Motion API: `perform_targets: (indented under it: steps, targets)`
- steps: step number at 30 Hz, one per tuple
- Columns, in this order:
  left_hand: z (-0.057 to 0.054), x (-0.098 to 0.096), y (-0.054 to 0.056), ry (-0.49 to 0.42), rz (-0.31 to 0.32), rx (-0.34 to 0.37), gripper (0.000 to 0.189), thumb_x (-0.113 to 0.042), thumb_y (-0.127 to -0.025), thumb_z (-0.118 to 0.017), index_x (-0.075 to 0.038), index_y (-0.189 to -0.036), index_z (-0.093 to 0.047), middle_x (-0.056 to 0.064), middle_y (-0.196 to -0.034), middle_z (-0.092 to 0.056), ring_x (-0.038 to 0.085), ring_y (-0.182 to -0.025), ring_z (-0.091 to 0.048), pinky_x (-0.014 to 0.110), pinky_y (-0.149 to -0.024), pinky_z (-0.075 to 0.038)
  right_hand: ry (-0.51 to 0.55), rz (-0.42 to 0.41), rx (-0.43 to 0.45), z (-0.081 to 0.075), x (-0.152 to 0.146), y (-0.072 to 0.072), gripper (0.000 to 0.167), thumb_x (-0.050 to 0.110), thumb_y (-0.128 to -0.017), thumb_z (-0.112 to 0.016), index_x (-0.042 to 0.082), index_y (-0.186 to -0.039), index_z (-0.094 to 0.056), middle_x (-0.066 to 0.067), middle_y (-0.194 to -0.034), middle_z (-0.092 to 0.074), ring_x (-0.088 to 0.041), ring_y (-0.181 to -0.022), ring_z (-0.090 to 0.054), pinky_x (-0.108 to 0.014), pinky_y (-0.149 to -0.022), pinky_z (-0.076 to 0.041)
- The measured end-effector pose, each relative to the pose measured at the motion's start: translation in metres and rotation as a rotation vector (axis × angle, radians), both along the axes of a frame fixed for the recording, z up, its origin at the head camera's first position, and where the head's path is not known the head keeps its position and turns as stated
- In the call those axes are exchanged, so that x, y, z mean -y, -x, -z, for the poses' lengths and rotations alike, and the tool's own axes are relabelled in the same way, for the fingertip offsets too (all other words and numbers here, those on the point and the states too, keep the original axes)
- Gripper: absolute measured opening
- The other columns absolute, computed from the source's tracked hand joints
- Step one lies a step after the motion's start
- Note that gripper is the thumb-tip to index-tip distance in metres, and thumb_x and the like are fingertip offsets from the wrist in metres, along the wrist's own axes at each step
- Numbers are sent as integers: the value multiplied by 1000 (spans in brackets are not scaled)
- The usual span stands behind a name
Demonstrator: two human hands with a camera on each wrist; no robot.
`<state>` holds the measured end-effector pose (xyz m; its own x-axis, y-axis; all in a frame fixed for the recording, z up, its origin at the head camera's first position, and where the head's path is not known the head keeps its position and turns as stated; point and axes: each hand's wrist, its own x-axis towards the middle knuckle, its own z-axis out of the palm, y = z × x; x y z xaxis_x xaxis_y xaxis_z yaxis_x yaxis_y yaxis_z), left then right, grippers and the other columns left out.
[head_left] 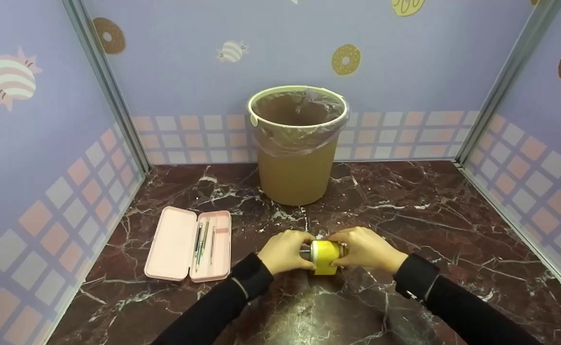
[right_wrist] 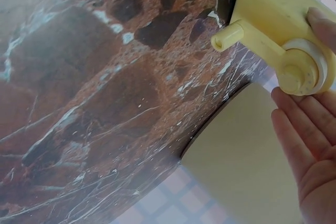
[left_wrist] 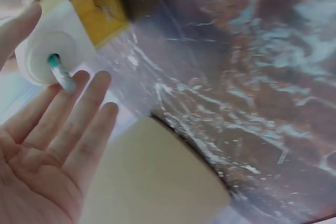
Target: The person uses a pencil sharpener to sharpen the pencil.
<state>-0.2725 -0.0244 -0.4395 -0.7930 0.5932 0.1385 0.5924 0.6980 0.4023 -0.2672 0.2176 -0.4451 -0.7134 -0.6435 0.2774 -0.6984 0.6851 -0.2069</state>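
Observation:
A yellow pencil sharpener (head_left: 326, 258) is held between both hands just above the dark marble tabletop. My left hand (head_left: 285, 251) has its thumb and fingertips on either side of the white front. From the round hole there, a short pencil end (left_wrist: 62, 76), teal and whitish, sticks out between thumb and fingers. At the crank end, my right hand (head_left: 369, 251) grips the body, thumb on the near side and fingers on the far side. The yellow crank (right_wrist: 286, 64) with its small handle (right_wrist: 227, 37) shows in the right wrist view, the handle untouched.
A pink pencil case (head_left: 170, 244) lies unfolded on the left with several pencils (head_left: 201, 242) inside. Behind the hands stands a tan waste bin (head_left: 297, 177) lined with a clear bag. Patterned walls (head_left: 189, 91) enclose the tabletop (head_left: 405, 206) at the back and sides.

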Motion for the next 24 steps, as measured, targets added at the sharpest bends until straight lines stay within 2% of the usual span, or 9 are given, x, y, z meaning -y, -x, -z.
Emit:
perform_targets:
  steps: [4, 8, 14, 19, 24]
  targets:
    - [-2, -9, 1, 89, 8, -69, 55, -37, -69, -92, -15, -116, -73, 3, -106, -78, 21, -92, -72, 36, -78, -60, 8, -7, -20, 1, 3, 0, 49, 32, -74, -89, 10, -116, -76, -4, -102, -80, -18, -85, -75, -34, -76, -61]
    - [-3, -18, 2, 170, 6, -114, 46, -37, -68, -93, -14, -102, -74, 2, -96, -77, 20, -82, -71, 34, -69, -57, 16, -10, -26, 1, 7, 1, 49, 32, -74, -89, 9, -115, -76, -4, -98, -79, -18, -84, -75, -34, -75, -60]
    - [3, -31, 6, 292, -32, -172, 44, -43, -63, -93, -14, -87, -71, 2, -84, -75, 22, -74, -71, 35, -57, -53, 17, -6, -27, 1, 12, 0, 45, 31, -74, -89, 10, -111, -76, -2, -95, -78, -16, -81, -73, -30, -72, -59]
    - [9, -35, 9, 313, -45, -166, 46, -46, -61, -93, -15, -85, -70, 2, -82, -75, 22, -72, -71, 37, -55, -53, 11, -5, -34, 2, 13, -1, 44, 31, -74, -88, 10, -110, -76, -2, -94, -77, -15, -80, -72, -30, -72, -59]
    - [13, -34, 11, 285, -32, -143, 50, -51, -63, -92, -15, -90, -70, 2, -84, -75, 22, -74, -71, 36, -57, -54, 1, 1, -43, 1, 13, -2, 44, 30, -74, -89, 10, -111, -76, -1, -93, -75, -15, -79, -71, -30, -71, -59]
